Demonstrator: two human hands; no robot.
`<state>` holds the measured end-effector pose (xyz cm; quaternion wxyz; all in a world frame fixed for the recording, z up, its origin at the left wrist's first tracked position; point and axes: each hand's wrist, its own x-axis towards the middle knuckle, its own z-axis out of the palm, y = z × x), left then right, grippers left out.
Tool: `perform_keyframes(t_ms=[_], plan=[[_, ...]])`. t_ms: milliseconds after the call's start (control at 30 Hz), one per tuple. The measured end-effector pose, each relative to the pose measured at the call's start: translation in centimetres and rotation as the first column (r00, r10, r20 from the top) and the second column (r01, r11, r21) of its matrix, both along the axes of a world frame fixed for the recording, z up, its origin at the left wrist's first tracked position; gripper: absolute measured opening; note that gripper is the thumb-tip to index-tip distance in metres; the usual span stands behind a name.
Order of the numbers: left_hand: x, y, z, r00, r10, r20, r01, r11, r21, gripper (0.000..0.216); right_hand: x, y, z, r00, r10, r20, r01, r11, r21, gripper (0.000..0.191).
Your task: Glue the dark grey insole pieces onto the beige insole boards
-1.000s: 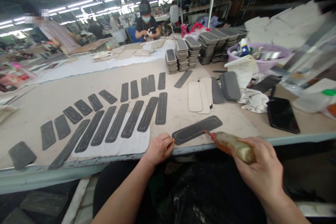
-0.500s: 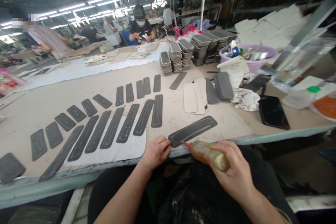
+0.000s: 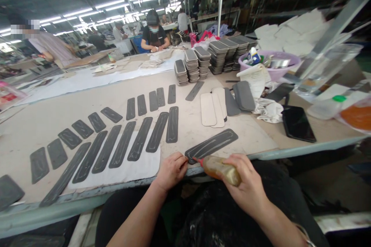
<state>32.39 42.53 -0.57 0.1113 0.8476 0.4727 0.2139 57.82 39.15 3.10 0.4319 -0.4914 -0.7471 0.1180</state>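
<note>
My right hand (image 3: 246,185) is wrapped round a squeeze bottle of amber glue (image 3: 217,168), whose red nozzle touches the near left end of a long dark strip (image 3: 211,145) lying slantwise at the table's front edge. Shiny glue lines run along that strip. My left hand (image 3: 171,170) rests curled at the edge, its fingertips pinching the strip's left end. To the left, several long dark strips (image 3: 139,139) lie fanned out, partly on a white sheet (image 3: 116,171).
Short dark pieces (image 3: 95,122) arc behind the strips. Pale and grey pads (image 3: 214,104), stacks of pads (image 3: 199,61), a purple basin (image 3: 275,60), a black phone (image 3: 298,123) and a white rag (image 3: 268,110) sit right. People work at far tables.
My right hand has drawn the glue bottle leftward along the strip, from its right part to its near left end. The left hand has stayed at the strip's left end.
</note>
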Motion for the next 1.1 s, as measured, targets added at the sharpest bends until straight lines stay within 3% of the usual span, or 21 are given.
perform_keyframes(t_ms=[67, 200, 267, 433, 700, 800, 967, 1100], plan=[[0.0, 0.0, 0.0, 1.000, 0.001, 0.014, -0.001, 1.000, -0.007, 0.018, 0.4, 0.0, 0.0, 0.999, -0.038, 0.023, 0.037, 0.999, 0.035, 0.029], [0.1, 0.0, 0.2, 1.000, -0.001, 0.031, 0.002, 1.000, -0.009, 0.018, 2.7, 0.8, 0.0, 0.942, -0.331, 0.058, 0.322, 0.938, 0.130, 0.028], [0.1, 0.0, 0.2, 0.999, -0.002, 0.039, 0.003, 1.000, -0.010, 0.018, 3.3, 1.0, 0.1, 0.913, -0.402, 0.062, 0.392, 0.910, 0.135, 0.027], [0.1, 0.0, 0.3, 0.999, 0.009, 0.052, -0.008, 1.000, -0.018, 0.018, 3.6, 1.0, 0.8, 0.957, -0.288, 0.040, 0.284, 0.954, 0.095, 0.025], [0.2, 0.1, 0.4, 0.999, 0.000, 0.043, 0.002, 0.999, -0.034, 0.017, 7.7, 2.0, 1.4, 0.829, -0.559, 0.016, 0.552, 0.822, 0.139, 0.025], [0.2, 0.2, 0.4, 0.999, -0.004, 0.043, 0.005, 0.999, -0.034, 0.016, 7.7, 2.0, 1.2, 0.835, -0.550, 0.026, 0.543, 0.829, 0.134, 0.026], [0.1, 0.0, 0.3, 0.999, -0.002, 0.054, 0.003, 1.000, -0.024, 0.015, 6.6, 1.8, 1.2, 0.905, -0.425, 0.005, 0.423, 0.901, 0.097, 0.027], [0.2, 0.1, 0.2, 0.998, -0.009, 0.068, 0.010, 1.000, -0.021, 0.016, 6.7, 2.5, 1.1, 0.855, -0.519, -0.004, 0.515, 0.848, 0.127, 0.027]])
